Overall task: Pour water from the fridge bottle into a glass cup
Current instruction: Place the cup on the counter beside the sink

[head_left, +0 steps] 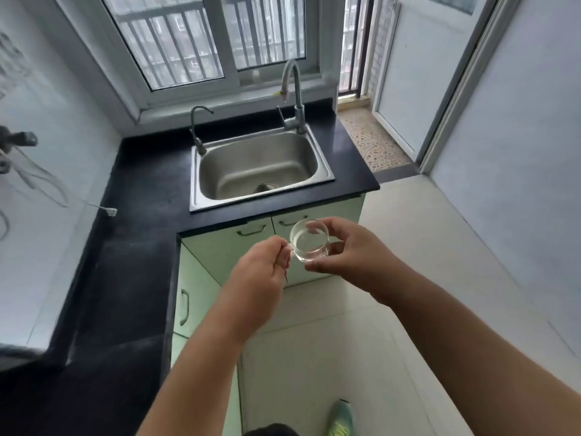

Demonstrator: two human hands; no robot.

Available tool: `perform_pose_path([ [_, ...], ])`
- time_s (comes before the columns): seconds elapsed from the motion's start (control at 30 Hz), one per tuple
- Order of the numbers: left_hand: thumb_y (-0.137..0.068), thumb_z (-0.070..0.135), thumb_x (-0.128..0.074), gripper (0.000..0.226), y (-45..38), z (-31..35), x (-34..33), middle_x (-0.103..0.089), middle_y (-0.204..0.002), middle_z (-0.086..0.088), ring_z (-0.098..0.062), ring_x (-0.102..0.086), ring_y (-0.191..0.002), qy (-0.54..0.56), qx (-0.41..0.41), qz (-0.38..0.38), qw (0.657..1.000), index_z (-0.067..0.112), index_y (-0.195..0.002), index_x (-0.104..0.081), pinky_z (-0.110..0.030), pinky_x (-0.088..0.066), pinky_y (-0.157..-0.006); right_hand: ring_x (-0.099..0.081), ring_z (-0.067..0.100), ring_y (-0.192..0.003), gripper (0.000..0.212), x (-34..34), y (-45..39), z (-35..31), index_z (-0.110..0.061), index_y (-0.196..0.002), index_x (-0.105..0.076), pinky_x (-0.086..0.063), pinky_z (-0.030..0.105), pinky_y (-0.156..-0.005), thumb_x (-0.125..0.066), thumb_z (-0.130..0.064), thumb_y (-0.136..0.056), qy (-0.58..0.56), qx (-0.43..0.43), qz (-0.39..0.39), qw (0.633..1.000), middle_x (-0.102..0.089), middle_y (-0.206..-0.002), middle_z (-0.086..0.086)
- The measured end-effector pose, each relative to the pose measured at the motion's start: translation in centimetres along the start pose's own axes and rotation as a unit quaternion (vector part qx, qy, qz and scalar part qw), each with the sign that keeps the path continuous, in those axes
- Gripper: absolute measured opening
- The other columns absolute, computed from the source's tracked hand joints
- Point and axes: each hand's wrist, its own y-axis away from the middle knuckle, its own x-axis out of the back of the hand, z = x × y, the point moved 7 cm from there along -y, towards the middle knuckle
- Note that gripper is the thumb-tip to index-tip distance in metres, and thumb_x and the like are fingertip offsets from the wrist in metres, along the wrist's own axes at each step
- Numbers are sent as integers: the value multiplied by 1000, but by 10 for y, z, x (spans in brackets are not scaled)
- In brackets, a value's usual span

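Two bare hands meet at the centre of the frame around a small clear glass cup with a handle (309, 240), held in the air in front of pale green cabinet doors (251, 243). The left hand (261, 269) has its fingers curled and pinches the cup's handle on the cup's left side. The right hand (352, 250) cradles the cup from the right, thumb and fingers curved around its rim and base. The cup stands upright, and a shallow pool of clear liquid seems to lie at its bottom.

Above the hands, in the middle of the frame, a rectangular stainless steel sink (261, 166) is set into a black L-shaped table (147, 184) that runs down the left side of the frame. A tall curved steel tap (295, 96) stands at the sink's upper right corner, and a smaller thin tap (198, 127) at its upper left. A white-framed window with bars (204, 39) fills the top of the frame. At the bottom edge, a green shoe (341, 418) rests on the pale tiled floor (408, 247).
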Motion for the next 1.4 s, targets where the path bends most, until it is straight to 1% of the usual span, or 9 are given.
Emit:
perform_pose_path([
  [0.13,-109,36,-45,24,-45,24,-26,-63,-87,4,-17,-61,-84,2,-16,-27,1000,26,-92,-58,-42,-54,-81,-77,17,-95,62,48,-19,10,-26,-130,-64,-62,37,-93,-90,-10,-76,7,-22,27,999,-74,-120,-10],
  [0.33,-109,39,-42,26,-125,51,-60,-63,-88,6,-16,-61,-84,-8,-46,-65,997,28,-90,-56,-45,-54,-81,-77,13,-93,61,112,-61,26,-27,-129,-64,-61,38,-94,-90,-13,-76,16,-46,69,996,-72,-121,-12],
  [0.57,-109,38,-40,27,-247,68,-95,-60,-88,8,-12,-56,-84,-15,-75,-98,992,33,-85,-49,-35,-46,-77,-76,12,-96,58,184,-146,43,-32,-125,-65,-60,45,-96,-90,-15,-75,30,-64,112,991,-73,-120,-12],
  [0.7,-111,35,-38,26,-331,85,-113,-58,-89,6,-14,-53,-84,-17,-101,-120,987,30,-87,-48,-32,-37,-73,-76,11,-98,60,232,-205,46,-36,-125,-65,-61,43,-95,-91,-17,-75,35,-75,149,985,-72,-122,-14],
  [0.87,-111,37,-37,28,-418,98,-120,-57,-89,5,-17,-52,-84,-30,-113,-123,985,25,-90,-49,-33,-40,-73,-76,11,-100,58,276,-277,43,-40,-124,-64,-62,42,-94,-90,-17,-77,34,-84,155,984,-69,-125,-18],
  [1.0,-111,37,-36,29,-469,93,-119,-58,-91,1,-20,-55,-85,-38,-93,-124,987,21,-92,-51,-40,-47,-79,-75,8,-99,58,290,-329,48,-37,-124,-64,-59,35,-95,-90,-16,-77,23,-89,138,986,-69,-124,-20],
  [1.17,-110,36,-39,26,-521,67,-119,-61,-92,1,-21,-57,-87,-40,-44,-104,993,24,-90,-51,-44,-49,-84,-74,2,-96,59,297,-401,58,-36,-127,-63,-59,25,-90,-88,-13,-78,28,-97,81,992,-69,-121,-21],
  [1.3,-110,36,-39,27,-566,48,-119,-62,-91,0,-20,-57,-86,-44,9,-74,996,23,-90,-52,-41,-48,-81,-73,4,-99,60,299,-469,73,-37,-126,-63,-57,20,-86,-89,-13,-77,31,-90,27,995,-69,-116,-21],
  [1.4,-110,35,-39,28,-602,34,-121,-62,-92,-1,-19,-57,-86,-48,57,-38,997,21,-91,-53,-39,-47,-78,-70,8,-105,66,302,-523,84,-33,-129,-57,-56,22,-90,-90,-12,-75,28,-80,-8,996,-67,-119,-18],
])
